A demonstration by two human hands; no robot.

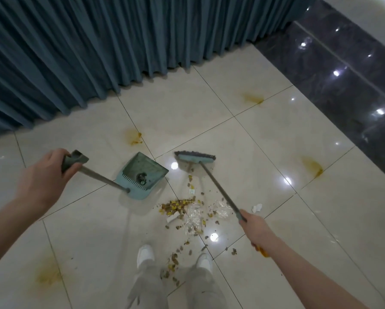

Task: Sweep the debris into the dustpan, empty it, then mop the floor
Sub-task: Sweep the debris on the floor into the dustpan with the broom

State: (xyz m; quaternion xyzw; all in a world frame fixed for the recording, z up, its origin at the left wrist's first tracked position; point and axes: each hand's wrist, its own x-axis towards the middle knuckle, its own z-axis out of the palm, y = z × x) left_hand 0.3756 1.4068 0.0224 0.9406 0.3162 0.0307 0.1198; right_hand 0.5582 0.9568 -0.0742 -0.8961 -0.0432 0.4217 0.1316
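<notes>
Head view looks down on two bare hands, each wrapped round a long handle. Left hand [44, 175] has its grip curled tight about the grey-green top of the dustpan handle [102, 176], whose shaft slopes down and to the right to the teal dustpan [142, 175]. That pan rests on the pale tiled floor [265, 152] with its toothed edge towards the person and a small dark clump lying inside it. Right hand [255, 228] has its grip pressed closed round the broom handle [218, 189], which runs up and to the left to the broom head [194, 157], set down just beside the dustpan on its right, the two apart. Between broom and feet lies the debris [182, 208]: brown and yellow flakes, crumpled clear wrappers and white paper scraps, thickest just below the dustpan and trailing down between the white shoes [145, 253]. A white scrap [257, 208] lies near the right hand. Yellow-brown stains [133, 136] mark several tiles, one just above the dustpan. Blue-grey pleated curtain [98, 52] hangs along the far edge of the floor, and a band of dark glossy tile [343, 74] borders the right.
</notes>
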